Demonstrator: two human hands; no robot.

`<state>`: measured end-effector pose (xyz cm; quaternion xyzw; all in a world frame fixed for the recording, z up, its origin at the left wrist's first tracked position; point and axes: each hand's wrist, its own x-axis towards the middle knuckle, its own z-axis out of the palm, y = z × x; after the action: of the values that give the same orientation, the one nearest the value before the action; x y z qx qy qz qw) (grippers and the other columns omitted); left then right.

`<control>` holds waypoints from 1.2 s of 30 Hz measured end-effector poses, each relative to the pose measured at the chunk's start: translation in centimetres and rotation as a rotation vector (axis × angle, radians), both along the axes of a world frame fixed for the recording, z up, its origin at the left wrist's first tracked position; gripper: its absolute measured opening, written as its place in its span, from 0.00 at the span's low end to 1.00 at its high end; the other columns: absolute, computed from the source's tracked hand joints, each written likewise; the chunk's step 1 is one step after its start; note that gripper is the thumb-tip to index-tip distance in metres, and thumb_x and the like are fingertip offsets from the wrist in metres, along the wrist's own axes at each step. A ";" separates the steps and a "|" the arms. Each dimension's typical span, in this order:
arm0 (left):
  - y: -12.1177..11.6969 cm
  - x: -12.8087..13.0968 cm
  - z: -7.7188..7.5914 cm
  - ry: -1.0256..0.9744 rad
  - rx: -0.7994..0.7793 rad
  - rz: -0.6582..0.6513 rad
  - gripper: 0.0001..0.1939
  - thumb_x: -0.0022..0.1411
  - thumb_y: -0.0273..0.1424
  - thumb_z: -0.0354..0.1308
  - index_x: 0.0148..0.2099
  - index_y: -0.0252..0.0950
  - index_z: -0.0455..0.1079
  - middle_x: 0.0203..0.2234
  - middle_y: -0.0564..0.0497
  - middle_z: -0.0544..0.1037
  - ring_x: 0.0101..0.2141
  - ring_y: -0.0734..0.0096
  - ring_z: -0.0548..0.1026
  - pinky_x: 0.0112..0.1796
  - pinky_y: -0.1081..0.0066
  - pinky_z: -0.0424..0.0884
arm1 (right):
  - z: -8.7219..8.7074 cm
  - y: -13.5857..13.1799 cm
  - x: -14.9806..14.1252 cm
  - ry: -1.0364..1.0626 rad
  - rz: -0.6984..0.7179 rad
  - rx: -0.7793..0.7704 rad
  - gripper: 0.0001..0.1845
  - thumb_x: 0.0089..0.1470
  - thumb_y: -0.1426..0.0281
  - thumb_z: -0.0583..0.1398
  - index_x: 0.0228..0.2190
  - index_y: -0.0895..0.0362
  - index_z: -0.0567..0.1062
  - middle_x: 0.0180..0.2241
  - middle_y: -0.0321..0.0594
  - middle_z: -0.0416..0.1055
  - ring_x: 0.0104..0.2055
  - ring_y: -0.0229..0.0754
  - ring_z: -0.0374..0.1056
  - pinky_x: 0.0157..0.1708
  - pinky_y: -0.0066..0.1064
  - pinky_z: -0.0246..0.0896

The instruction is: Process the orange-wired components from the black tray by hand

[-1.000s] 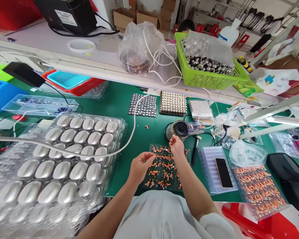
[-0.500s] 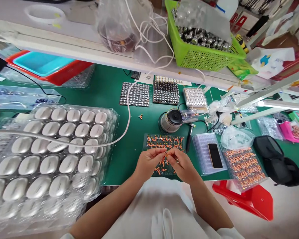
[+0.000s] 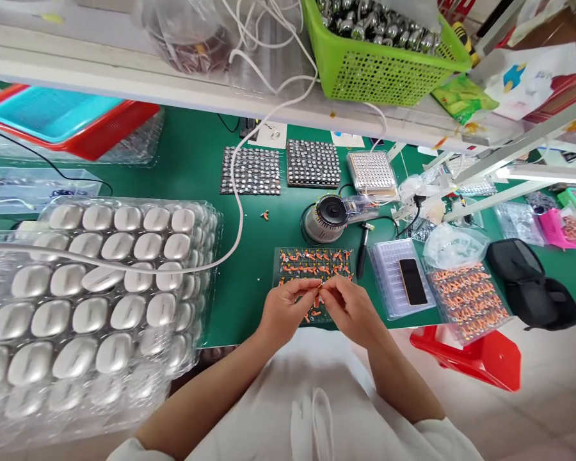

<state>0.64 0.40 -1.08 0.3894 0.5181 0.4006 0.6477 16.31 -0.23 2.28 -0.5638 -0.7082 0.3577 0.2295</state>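
In the lower middle of the frame, the left hand (image 3: 284, 312) and the right hand (image 3: 352, 309) are meeting at their fingertips. Both are pinching what looks like one tiny orange part (image 3: 320, 287), but it is too small to see well. It is sitting above a clear tray (image 3: 277, 264), where many orange pieces (image 3: 317, 255) are lying in rows. If a pinch is getting too loose, the part could be dropping and mixing in with those pieces. The hands are hanging low, so a knuckle could be bumping pieces out of line. A hammer (image 3: 363, 250) is lying just right of the tray; a knock could be pushing it into the rows.
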 end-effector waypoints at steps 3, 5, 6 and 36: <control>-0.1 0.1 -0.2 0.016 0.025 0.013 0.08 0.55 0.30 0.61 0.37 0.34 0.77 0.30 0.50 0.81 0.30 0.70 0.78 0.33 0.74 0.74 | 0.0 0.1 0.0 -0.010 -0.019 -0.015 0.05 0.59 0.70 0.53 0.31 0.55 0.66 0.25 0.33 0.66 0.26 0.36 0.60 0.27 0.27 0.52; -0.2 0.2 -0.4 0.022 0.042 0.019 0.08 0.56 0.30 0.60 0.37 0.35 0.77 0.30 0.50 0.81 0.29 0.71 0.78 0.32 0.75 0.74 | 0.1 0.1 -0.1 -0.009 -0.023 -0.019 0.05 0.59 0.70 0.54 0.30 0.55 0.66 0.24 0.33 0.65 0.25 0.35 0.59 0.27 0.27 0.52; -0.2 0.2 -0.5 0.019 0.048 0.022 0.08 0.56 0.30 0.60 0.38 0.35 0.77 0.30 0.50 0.81 0.30 0.71 0.78 0.32 0.75 0.74 | 0.1 0.1 -0.1 -0.004 -0.023 -0.023 0.05 0.59 0.70 0.54 0.30 0.55 0.66 0.24 0.32 0.64 0.25 0.35 0.59 0.26 0.27 0.52; -0.5 0.0 -1.0 0.180 0.470 0.008 0.07 0.60 0.26 0.56 0.40 0.39 0.74 0.35 0.48 0.78 0.38 0.67 0.75 0.43 0.67 0.72 | -0.3 0.5 -0.6 0.143 -0.182 -0.161 0.10 0.58 0.65 0.55 0.26 0.56 0.69 0.20 0.31 0.65 0.21 0.33 0.58 0.22 0.26 0.51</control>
<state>0.68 -0.10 -2.06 0.5613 0.4678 0.4763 0.4892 15.67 0.31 1.96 -0.6153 -0.6052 0.4303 0.2647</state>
